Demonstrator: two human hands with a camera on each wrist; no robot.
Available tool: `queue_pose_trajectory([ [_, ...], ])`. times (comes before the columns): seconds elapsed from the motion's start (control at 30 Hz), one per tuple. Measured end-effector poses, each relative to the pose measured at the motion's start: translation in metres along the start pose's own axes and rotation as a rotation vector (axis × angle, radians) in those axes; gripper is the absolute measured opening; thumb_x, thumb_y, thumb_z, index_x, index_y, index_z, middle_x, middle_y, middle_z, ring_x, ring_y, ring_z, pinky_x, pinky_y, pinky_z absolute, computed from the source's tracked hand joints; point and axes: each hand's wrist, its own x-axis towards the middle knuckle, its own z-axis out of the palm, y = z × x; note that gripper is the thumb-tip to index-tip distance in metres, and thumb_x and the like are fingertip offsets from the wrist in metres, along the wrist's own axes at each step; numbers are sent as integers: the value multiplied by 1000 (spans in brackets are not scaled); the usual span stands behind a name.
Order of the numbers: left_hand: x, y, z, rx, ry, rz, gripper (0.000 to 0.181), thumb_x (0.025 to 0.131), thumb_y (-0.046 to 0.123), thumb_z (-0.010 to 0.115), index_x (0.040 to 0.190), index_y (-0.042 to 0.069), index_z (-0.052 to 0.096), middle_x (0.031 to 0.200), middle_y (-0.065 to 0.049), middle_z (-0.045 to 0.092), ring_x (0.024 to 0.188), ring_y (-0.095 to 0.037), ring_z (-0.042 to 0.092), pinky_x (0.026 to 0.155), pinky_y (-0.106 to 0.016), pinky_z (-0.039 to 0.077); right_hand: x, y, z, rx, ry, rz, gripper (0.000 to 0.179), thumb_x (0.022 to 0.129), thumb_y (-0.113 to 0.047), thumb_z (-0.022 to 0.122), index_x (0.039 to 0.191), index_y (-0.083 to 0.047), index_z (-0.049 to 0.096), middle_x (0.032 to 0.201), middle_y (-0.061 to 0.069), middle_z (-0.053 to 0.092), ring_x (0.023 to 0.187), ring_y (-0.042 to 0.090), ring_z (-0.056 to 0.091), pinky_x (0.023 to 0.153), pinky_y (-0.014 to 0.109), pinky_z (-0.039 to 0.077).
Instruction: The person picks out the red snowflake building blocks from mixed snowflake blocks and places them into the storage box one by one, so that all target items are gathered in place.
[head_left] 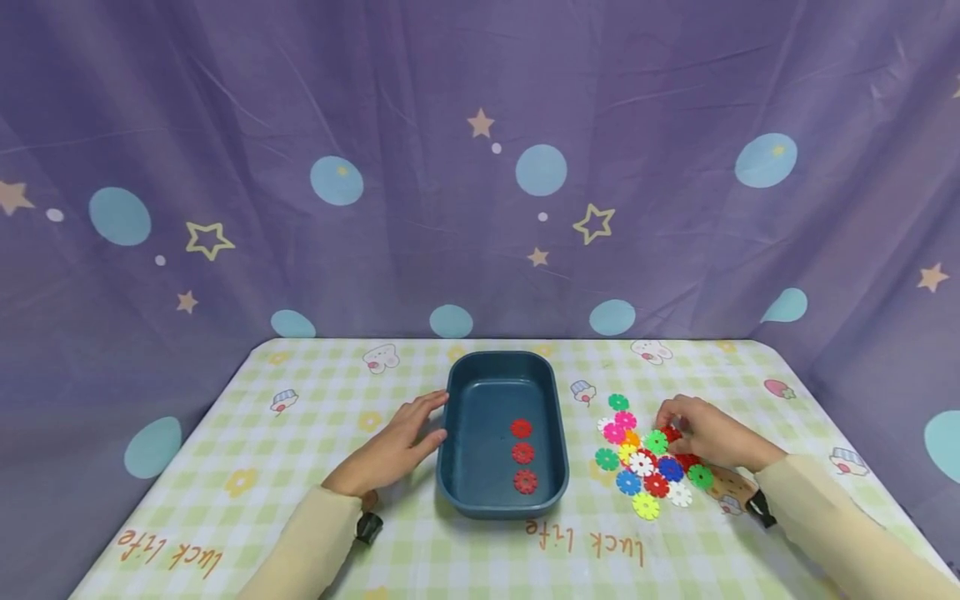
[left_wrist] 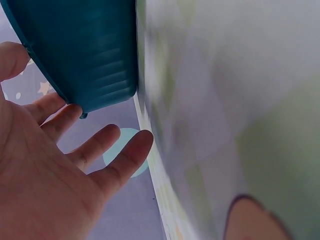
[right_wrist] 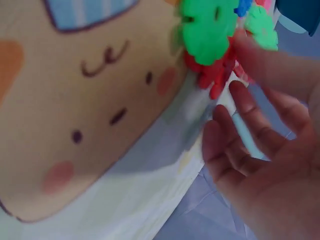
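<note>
A dark teal tray stands mid-table with three red snowflake discs in a line along its right side. Against its left wall rests my left hand, fingers spread and fingertips at the rim; the left wrist view shows the same touch on the tray. My right hand reaches over the right edge of a pile of colored snowflake discs. Its thumb and index finger are at a red disc, and I cannot tell whether they pinch it. A green disc lies close by in the right wrist view.
The table has a green-and-white checked cloth with printed cartoons and lettering. Behind it hangs a purple curtain with stars and balloons. The pile lies just right of the tray, with white, blue, yellow and pink discs overlapping.
</note>
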Motion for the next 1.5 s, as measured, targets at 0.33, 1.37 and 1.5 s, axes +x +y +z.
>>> queue_pose_trajectory([
  [0.33, 0, 1, -1, 3, -5, -5, 57, 100, 42, 43, 149, 14, 30, 152, -2, 27, 137, -20, 24, 105, -46, 28, 9, -15, -3, 58, 164, 3, 22, 84, 3, 69, 91, -17, 66, 81, -2, 64, 70, 15, 59, 65, 27, 50],
  [1.37, 0, -1, 0, -7, -15, -9, 59, 100, 44, 42, 150, 17, 27, 153, 2, 24, 137, -18, 22, 105, -45, 28, 137, -121, 37, 47, -12, -412, 19, 83, 4, 69, 92, -12, 68, 85, -3, 69, 77, 8, 63, 69, 25, 50],
  [1.5, 0, -1, 0, -1, -15, -10, 58, 100, 44, 42, 150, 17, 27, 153, 3, 24, 137, -18, 22, 105, -45, 29, 148, -122, 41, 11, -27, -382, 20, 81, 7, 69, 89, -11, 69, 82, -3, 68, 74, 8, 61, 68, 26, 50],
])
